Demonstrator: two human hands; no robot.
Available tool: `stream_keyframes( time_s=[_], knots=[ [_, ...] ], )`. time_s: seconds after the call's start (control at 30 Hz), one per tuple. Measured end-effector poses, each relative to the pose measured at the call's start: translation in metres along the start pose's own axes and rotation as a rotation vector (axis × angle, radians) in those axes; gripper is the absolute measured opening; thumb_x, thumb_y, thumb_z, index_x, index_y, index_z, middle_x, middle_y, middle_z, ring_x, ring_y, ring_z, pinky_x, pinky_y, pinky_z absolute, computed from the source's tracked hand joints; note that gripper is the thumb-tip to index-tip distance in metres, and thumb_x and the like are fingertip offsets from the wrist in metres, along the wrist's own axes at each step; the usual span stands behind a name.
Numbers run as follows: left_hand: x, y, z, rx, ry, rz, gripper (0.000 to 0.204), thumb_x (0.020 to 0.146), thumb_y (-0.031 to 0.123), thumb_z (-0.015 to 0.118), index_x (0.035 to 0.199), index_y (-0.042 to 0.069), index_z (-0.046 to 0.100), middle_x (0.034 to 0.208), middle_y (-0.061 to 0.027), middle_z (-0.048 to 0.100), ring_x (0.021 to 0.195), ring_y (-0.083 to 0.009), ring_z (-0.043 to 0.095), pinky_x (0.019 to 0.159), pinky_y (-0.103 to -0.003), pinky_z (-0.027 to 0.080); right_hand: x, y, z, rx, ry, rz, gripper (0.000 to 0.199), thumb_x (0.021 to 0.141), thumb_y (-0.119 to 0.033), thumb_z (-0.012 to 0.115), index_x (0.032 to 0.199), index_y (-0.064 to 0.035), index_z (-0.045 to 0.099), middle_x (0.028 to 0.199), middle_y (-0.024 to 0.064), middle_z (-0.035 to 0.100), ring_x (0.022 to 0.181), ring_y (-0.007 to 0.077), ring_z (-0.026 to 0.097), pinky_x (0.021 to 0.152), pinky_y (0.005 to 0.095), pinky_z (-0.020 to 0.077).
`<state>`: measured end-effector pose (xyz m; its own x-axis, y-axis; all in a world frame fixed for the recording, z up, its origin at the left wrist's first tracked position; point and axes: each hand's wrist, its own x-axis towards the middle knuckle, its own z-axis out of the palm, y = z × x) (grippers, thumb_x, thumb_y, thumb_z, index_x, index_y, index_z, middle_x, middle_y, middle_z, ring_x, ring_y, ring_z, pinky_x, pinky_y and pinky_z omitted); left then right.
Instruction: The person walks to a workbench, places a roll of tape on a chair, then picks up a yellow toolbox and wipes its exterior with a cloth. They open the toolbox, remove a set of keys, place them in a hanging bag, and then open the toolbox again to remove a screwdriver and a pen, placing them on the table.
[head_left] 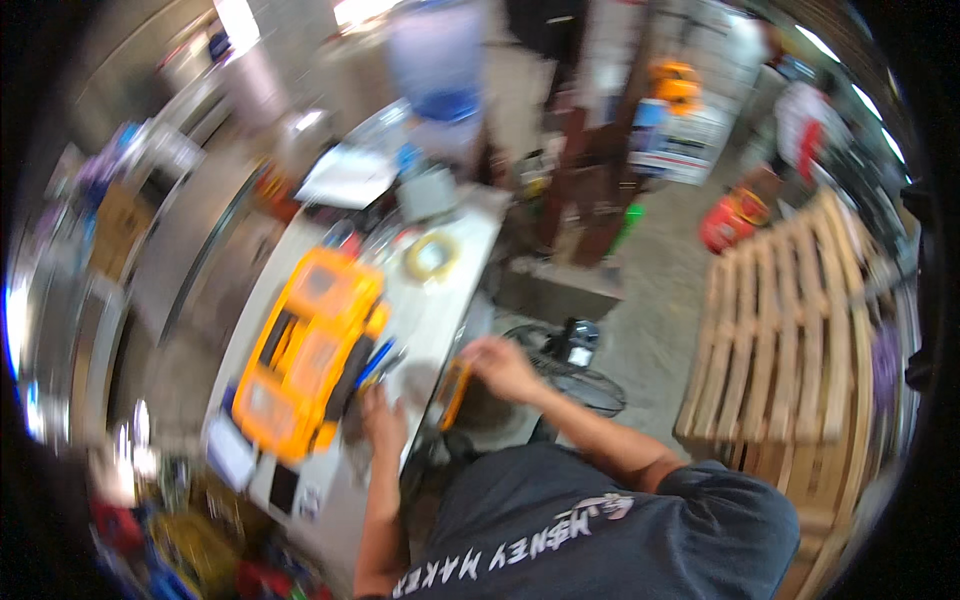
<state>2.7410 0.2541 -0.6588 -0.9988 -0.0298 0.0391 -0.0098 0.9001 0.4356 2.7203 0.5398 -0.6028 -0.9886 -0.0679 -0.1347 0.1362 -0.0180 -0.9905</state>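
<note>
The picture is smeared by motion. My left hand (383,422) rests on the white table, fingers stretched out and a little apart. Just beyond its fingertips lies a hand tool with blue handles (376,362), its kind too blurred to name. Left of that hand sits an orange toolbox (305,355) with a black handle and clear-looking lid panels. My right hand (505,368) is at the table's right edge, fingers drawn together; what they hold, if anything, is hidden. Right below its fingertips is a narrow orange and black object (455,395); whether the hand touches it is unclear.
On the white table (470,225) stand a roll of yellowish tape (430,257), a grey box (428,194) and a dark phone-like slab (284,488). A black fan (575,375) stands right of the table. Wooden pallets (775,330) are farther right; a person (800,125) is behind them.
</note>
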Motion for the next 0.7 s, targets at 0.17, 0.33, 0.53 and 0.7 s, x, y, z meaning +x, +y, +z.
stream_keyframes(
  time_s=[0.17,0.33,0.53,0.7],
  knots=[
    [0.059,-0.013,0.012,0.215,-0.097,0.052,0.05,0.098,0.013,0.059,0.146,0.002,0.052,0.152,-0.0189,0.049,0.136,-0.0408,0.048,0.109,-0.053,0.045,-0.028,-0.018,0.013,-0.41,-0.151,-0.116,0.023,0.101,-0.021,0.064,0.116,-0.0036,0.068,0.104,0.0094,0.073,0.1,0.0195,0.069,0.091,0.0355,0.0539],
    [0.079,-0.024,0.028,0.424,-0.084,0.139,0.042,0.099,0.006,0.052,0.14,0.003,0.056,0.129,-0.0177,0.058,0.119,-0.037,0.057,0.098,-0.051,0.051,-0.055,-0.012,-0.003,-0.304,0.052,-0.006,0.025,0.102,-0.021,0.063,0.117,-0.0018,0.067,0.105,0.0104,0.074,0.097,0.0188,0.068,0.089,0.0345,0.0531],
    [0.083,-0.03,0.038,0.457,-0.042,0.127,0.028,0.1,0.006,0.052,0.127,0.002,0.059,0.121,-0.0169,0.057,0.102,-0.0364,0.066,0.081,-0.046,0.059,-0.091,0.015,-0.019,-0.211,0.262,0.038,0.023,0.102,-0.02,0.063,0.113,-0.0008,0.067,0.095,0.0084,0.073,0.089,0.0172,0.067,0.083,0.0344,0.0538],
    [0.086,-0.028,0.03,0.388,-0.147,0.055,0.021,0.1,0.009,0.058,0.121,0.003,0.058,0.122,-0.017,0.059,0.094,-0.0425,0.07,0.083,-0.054,0.057,-0.099,0.027,-0.019,-0.212,0.244,0.096,0.023,0.103,-0.019,0.062,0.118,-0.0019,0.066,0.1,0.0044,0.071,0.093,0.0128,0.064,0.083,0.0308,0.0521]
  ],
)
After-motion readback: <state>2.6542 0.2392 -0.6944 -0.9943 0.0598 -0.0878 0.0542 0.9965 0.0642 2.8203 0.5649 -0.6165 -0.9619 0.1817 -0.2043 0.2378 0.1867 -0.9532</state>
